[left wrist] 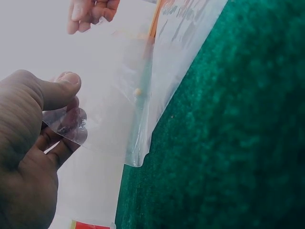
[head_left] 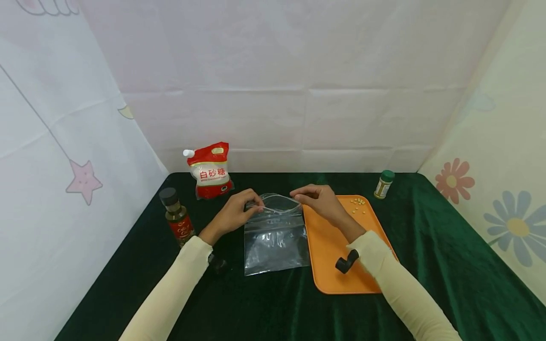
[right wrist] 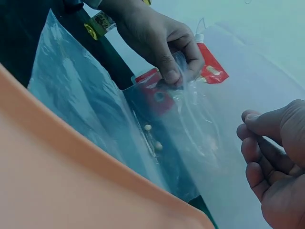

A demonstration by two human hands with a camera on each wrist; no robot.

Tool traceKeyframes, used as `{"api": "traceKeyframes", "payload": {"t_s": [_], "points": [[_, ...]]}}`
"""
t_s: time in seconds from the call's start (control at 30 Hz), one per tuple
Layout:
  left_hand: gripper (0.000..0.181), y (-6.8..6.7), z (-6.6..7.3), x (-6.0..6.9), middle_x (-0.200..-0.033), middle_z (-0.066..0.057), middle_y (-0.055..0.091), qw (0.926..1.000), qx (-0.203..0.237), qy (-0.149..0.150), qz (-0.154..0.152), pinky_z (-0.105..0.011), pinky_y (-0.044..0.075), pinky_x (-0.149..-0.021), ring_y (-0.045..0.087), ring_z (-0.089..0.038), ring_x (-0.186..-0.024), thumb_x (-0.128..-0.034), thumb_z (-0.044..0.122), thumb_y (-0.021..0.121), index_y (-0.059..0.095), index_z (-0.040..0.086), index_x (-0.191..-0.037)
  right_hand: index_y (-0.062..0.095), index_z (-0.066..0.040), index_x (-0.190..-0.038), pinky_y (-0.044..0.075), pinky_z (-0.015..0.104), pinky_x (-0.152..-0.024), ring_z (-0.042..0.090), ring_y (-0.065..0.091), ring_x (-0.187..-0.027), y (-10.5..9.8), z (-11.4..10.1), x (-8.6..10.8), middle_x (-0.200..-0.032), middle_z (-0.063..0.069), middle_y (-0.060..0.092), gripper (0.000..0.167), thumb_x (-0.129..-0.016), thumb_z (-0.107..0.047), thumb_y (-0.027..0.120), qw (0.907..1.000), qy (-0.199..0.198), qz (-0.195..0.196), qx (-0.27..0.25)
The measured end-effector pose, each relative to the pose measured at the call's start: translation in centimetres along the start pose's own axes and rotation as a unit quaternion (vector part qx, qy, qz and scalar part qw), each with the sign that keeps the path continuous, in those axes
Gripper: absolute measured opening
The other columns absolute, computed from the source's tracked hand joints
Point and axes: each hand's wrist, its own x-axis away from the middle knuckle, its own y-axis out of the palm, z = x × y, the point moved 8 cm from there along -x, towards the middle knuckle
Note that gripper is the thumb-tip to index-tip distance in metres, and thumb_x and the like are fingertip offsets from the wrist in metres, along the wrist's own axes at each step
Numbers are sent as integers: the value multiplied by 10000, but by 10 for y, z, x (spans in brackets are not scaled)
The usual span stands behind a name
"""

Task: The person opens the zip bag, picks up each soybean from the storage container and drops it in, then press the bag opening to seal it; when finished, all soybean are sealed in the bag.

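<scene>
A clear zip bag [head_left: 276, 246] lies on the dark green cloth with its mouth spread in a loop. My left hand [head_left: 240, 208] pinches the left side of that mouth between thumb and fingers. At the mouth's right corner is my right hand [head_left: 317, 201]; in the right wrist view its thumb and fingertips [right wrist: 252, 125] come together beside the film, and whether they hold anything small is hidden. Pale yellow beans [right wrist: 148, 128] show low in the bag. Several more beans [head_left: 358, 201] lie at the far end of an orange tray [head_left: 328, 279].
Behind my left hand stands a red and white sugar pouch [head_left: 211, 173] with a white cap. An oil bottle [head_left: 178, 218] with a black cap is beside my left forearm. Past the tray stands a small green-capped jar [head_left: 384, 184]. White hanging sheets [head_left: 277, 118] border the table.
</scene>
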Motion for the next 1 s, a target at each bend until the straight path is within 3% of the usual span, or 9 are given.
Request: {"api": "traceKeyframes", "payload": {"t_s": [0.2,0.37,0.5,0.63,0.87,0.93,1.0], "points": [[80,1,1,0,-1040,95,596,10000,24,71,-21,-372,495,-923,567,-113,-966,-955,195,706,670,198,-1026,746,-239,-1117,552,359,-809,259,666,-970,-18,-10,2,-1101,-41,700,180,-977,-317,664,9954,-55,121,954],[81,1,0,0,-1039,93,596,10000,57,72,-7,-367,495,-919,567,-113,-966,-955,186,704,669,201,-1027,748,-263,-1082,545,368,-827,139,651,-938,-34,-16,3,-1058,-82,689,138,-991,-303,653,9769,108,22,2132],[86,1,0,0,-1042,93,596,10000,64,50,-23,-361,496,-923,568,-116,-968,-953,175,707,667,195,-1026,758,-217,-1047,543,390,-842,162,643,-946,-45,-11,7,-1033,-59,701,113,-988,-248,667,9569,421,-473,2834],[81,1,0,0,-1048,88,597,10000,71,36,-40,-374,496,-929,567,-122,-971,-954,183,706,667,194,-1025,756,-135,-998,545,371,-798,186,626,-883,-54,-1,16,-961,-24,700,81,-971,-163,685,9352,901,-1172,3219],[79,1,2,1,-1041,88,597,9999,110,80,-72,-374,497,-925,566,-126,-961,-958,180,700,663,207,-1023,725,-90,-894,443,309,-652,192,524,-738,-64,14,35,-791,15,586,71,-938,-80,670,8744,1705,-2068,4044],[84,1,2,0,-1042,90,599,9999,134,84,-69,-372,497,-925,568,-125,-961,-957,175,701,661,213,-1021,719,-95,-886,432,311,-643,193,520,-731,-65,16,39,-787,21,572,68,-928,-78,668,8624,1826,-2212,4171],[90,2,2,0,-1043,92,601,9998,151,63,-77,-366,498,-926,569,-122,-962,-955,173,704,661,216,-1020,713,-100,-888,430,313,-645,193,519,-733,-65,18,42,-794,23,571,65,-926,-76,667,8563,1910,-2312,4206]]}}
